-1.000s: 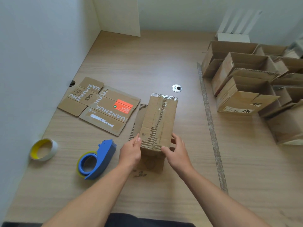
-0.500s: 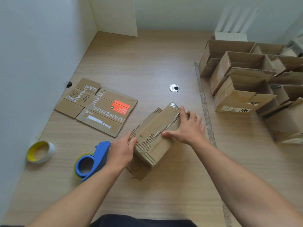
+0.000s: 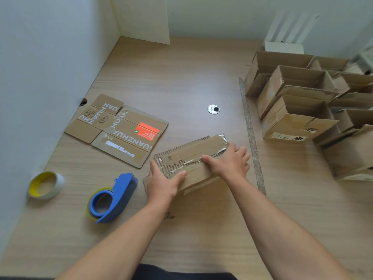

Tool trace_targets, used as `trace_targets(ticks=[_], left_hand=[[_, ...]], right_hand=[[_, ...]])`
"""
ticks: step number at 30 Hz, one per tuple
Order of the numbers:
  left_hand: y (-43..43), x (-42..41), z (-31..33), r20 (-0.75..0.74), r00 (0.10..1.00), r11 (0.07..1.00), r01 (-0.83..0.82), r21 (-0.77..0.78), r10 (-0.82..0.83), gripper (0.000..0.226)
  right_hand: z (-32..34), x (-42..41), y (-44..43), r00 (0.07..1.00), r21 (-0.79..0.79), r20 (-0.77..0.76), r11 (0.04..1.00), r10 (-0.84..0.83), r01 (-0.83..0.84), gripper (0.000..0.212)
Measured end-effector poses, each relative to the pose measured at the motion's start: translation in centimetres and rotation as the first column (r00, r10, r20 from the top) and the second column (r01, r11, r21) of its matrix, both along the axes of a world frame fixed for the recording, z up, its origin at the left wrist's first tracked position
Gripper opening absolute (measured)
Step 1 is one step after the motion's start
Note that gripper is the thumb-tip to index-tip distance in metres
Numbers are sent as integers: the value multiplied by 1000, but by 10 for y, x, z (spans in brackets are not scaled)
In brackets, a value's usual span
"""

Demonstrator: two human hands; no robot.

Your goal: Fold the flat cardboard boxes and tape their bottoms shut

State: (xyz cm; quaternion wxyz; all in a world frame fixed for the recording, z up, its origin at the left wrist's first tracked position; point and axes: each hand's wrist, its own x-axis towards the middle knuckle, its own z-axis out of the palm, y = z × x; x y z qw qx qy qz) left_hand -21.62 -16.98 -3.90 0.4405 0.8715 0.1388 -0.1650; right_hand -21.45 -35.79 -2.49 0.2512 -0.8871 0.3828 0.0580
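A folded cardboard box [image 3: 193, 150] lies bottom-up on the wooden table, with shiny clear tape along its centre seam. My left hand [image 3: 163, 182] grips its near-left end, thumb on top. My right hand [image 3: 230, 163] presses flat on the taped seam near the box's right end. A flat unfolded box [image 3: 119, 128] with white lettering and an orange label lies to the left. The blue tape dispenser [image 3: 112, 198] sits just left of my left hand.
A roll of tape with a yellow core [image 3: 46, 184] stands near the left wall. Several folded open boxes [image 3: 298, 110] are stacked at the right. A strip of tape [image 3: 251, 136] runs along the table. A round metal grommet [image 3: 213, 109] lies beyond the box.
The box has been turned clockwise from pointing away from me to lying nearly crosswise. My right hand moved onto the taped seam; my left hand stayed at the near end.
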Motion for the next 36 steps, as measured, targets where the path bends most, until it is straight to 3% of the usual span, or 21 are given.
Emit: trace_targets(ticks=[5, 9, 15, 20, 22, 25, 28, 32, 36], left_hand=[[-11, 12, 2, -14, 996, 973, -83, 217, 88, 138], [-13, 12, -2, 45, 995, 950, -94, 297, 85, 132], [2, 20, -10, 81, 991, 986, -114, 121, 105, 84], [27, 25, -16, 137, 990, 999, -31, 11, 29, 57], [35, 28, -20, 130, 991, 999, -21, -41, 26, 54], [39, 32, -24, 111, 994, 993, 4, -116, 9, 50], [43, 38, -26, 105, 993, 989, 61, -133, -48, 49], [46, 55, -20, 107, 981, 984, 167, -69, -159, 48], [44, 64, -10, 100, 970, 957, 238, -166, -224, 53]], right_hand=[[-6, -11, 8, 999, 123, 26, 992, -37, 33, 95], [-9, -12, 4, 997, 111, 63, 994, -34, 27, 84], [-20, -20, -18, 981, 186, 192, 983, -43, 7, 47], [-28, -35, -34, 971, 354, 229, 935, -69, -18, 33], [-25, -39, -44, 967, 495, 239, 868, -90, -41, 27], [-23, -45, -55, 962, 688, 266, 710, -56, -149, 47], [-30, -51, -52, 931, 775, 338, 602, -138, -193, 37], [-35, -58, -52, 923, 770, 338, 618, -184, -159, 28], [-34, -70, -59, 936, 676, 333, 720, -111, -155, 23]])
